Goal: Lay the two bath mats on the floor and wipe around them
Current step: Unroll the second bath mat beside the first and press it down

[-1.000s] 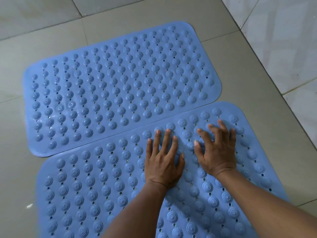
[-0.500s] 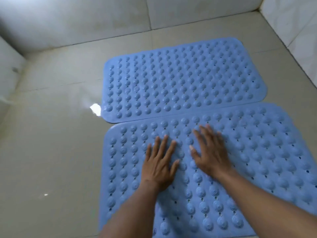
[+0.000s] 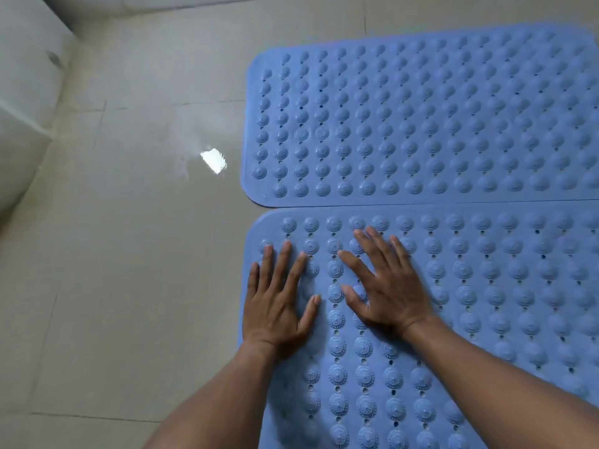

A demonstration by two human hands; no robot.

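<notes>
Bath mats are lying flat on a grey tiled floor (image 3: pixel 129 303), the far mat (image 3: pixel 421 118) and the near mat (image 3: pixel 502 286) touching along their long edges. Both hands are pressing palm-down near the near mat's left end, left hand (image 3: pixel 275 312) beside right hand (image 3: pixel 389 293), fingers (image 3: pixel 284 259) straight and spread apart, gripping nothing. Smoothing outward toward the left edge and corners with even weight is probably seating it best (a bright glare (image 3: pixel 213 160) is suggesting wet tile nearby).

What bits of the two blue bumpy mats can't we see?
- Far blue studded rubber mat: right end cut off by head view's edge.
- Near blue studded rubber mat: right end, near edge cut off; forearms cover some.
- Studs under left hand, right hand: hidden by them.
</notes>
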